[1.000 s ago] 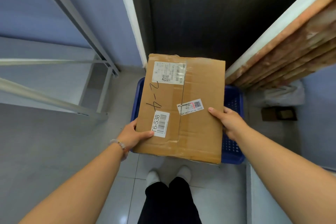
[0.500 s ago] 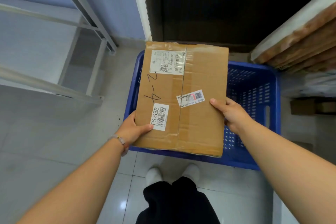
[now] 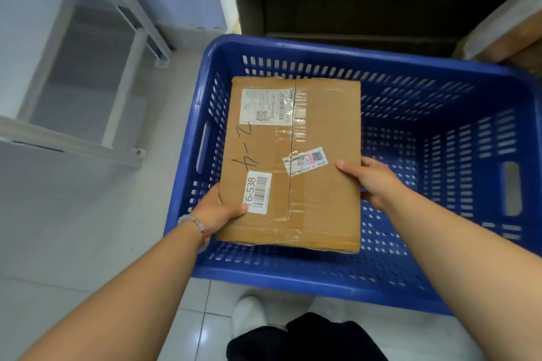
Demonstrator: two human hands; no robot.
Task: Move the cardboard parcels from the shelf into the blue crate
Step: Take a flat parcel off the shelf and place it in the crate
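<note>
Fingers (image 3: pixel 240 209) of the left hand (image 3: pixel 215 212) and right hand (image 3: pixel 371 180) gripped opposite edges of a taped cardboard parcel (image 3: pixel 293 164), held inside the left part of a blue crate (image 3: pixel 440 73) on the tiled floor (image 3: pixel 88 214) beside a metal shelf (image 3: pixel 123 102).

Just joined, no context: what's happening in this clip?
A person is putting a cardboard parcel into a blue crate on the floor. Both hands grip it, the left hand at its near left edge and the right hand at its right edge. The parcel is inside the crate's left half, not yet released. No other parcels show in the crate.
</note>
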